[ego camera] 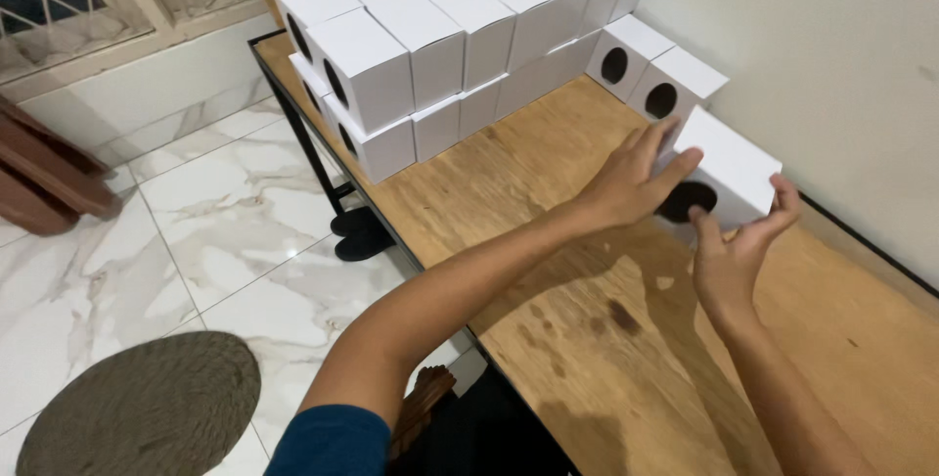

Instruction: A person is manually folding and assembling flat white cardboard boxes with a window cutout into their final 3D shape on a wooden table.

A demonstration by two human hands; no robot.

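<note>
Both forearms reach out over the wooden table [606, 339]; the left hand [636, 178] lies flat-fingered against one side of a white box [729, 168], the right hand [738, 246] cups its other side, fingers half curled. Its round dark window is partly hidden by the thumbs. Just beyond the box stand two like boxes [650, 70], then the stacked white boxes [440, 36], cut off at top

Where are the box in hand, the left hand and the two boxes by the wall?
box in hand [732, 165]: head view, white top face.
left hand [631, 181]: head view, back of hand.
two boxes by the wall [653, 70]: head view, top faces' seam.
</note>
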